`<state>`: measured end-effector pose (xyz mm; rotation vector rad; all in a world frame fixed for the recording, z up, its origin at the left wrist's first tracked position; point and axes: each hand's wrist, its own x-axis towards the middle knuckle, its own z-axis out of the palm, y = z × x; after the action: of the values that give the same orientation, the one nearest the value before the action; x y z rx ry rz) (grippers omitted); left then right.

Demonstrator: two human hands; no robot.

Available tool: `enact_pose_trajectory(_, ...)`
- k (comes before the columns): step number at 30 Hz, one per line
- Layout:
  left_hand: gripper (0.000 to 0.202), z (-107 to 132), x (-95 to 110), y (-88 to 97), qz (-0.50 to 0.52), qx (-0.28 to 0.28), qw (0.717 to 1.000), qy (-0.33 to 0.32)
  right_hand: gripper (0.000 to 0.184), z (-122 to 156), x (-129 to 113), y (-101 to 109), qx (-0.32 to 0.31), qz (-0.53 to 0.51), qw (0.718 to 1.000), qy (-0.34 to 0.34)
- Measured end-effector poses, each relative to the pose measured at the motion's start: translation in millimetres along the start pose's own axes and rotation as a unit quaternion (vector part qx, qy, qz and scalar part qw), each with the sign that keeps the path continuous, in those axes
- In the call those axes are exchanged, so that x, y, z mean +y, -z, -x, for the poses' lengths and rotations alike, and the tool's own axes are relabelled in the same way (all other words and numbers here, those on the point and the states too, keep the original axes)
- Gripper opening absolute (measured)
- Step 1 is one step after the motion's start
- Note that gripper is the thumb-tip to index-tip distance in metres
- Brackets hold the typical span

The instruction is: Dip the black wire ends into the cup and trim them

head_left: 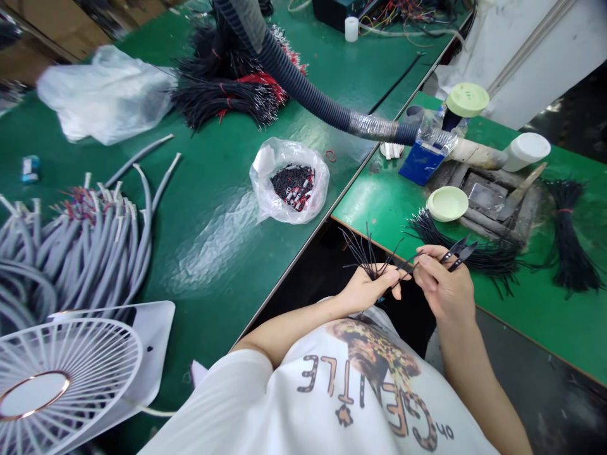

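My left hand [372, 287] is closed around a small bunch of thin black wires [363, 256], whose loose ends fan out above the fingers. Close beside it, my right hand [446, 284] has its fingertips pinched at a black wire running over from the left hand. The same right hand holds a black two-armed hand tool [459, 253] with light dots, its arms pointing up and away; its exact kind is unclear. Just behind that hand, a bundle of black wires [474, 253] with bare silvery ends lies on the green bench.
A clear bag [289, 180] holds small black, red and white pieces. Grey cables [95, 246] and a white fan [71, 373] occupy the left. A ribbed hose [303, 82] crosses overhead to a blue box [422, 161]. A tied wire bundle [569, 240] lies right.
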<state>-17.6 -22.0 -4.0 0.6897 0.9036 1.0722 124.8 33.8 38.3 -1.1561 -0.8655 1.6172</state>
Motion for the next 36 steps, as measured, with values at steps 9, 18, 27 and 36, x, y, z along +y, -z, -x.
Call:
enact_pose_trajectory(9,0.049,-6,-8,-7.5,0.111,0.056,0.992,-0.035,0.013,5,5,4,0.025,0.048,0.998,0.045)
enact_pose_trajectory(18,0.043,-32,-1,15.8,0.196,0.184,0.962,-0.040,0.012,53,-54,38,-0.052,0.170,0.978,0.107)
enact_pose_trajectory(27,0.044,-13,33,-7.8,0.077,-0.082,0.991,0.065,0.012,15,-16,30,-0.103,0.220,0.969,0.049)
enact_pose_trajectory(36,0.039,-16,22,0.0,0.103,-0.110,0.978,0.146,0.007,22,-8,21,-0.097,0.250,0.959,0.093)
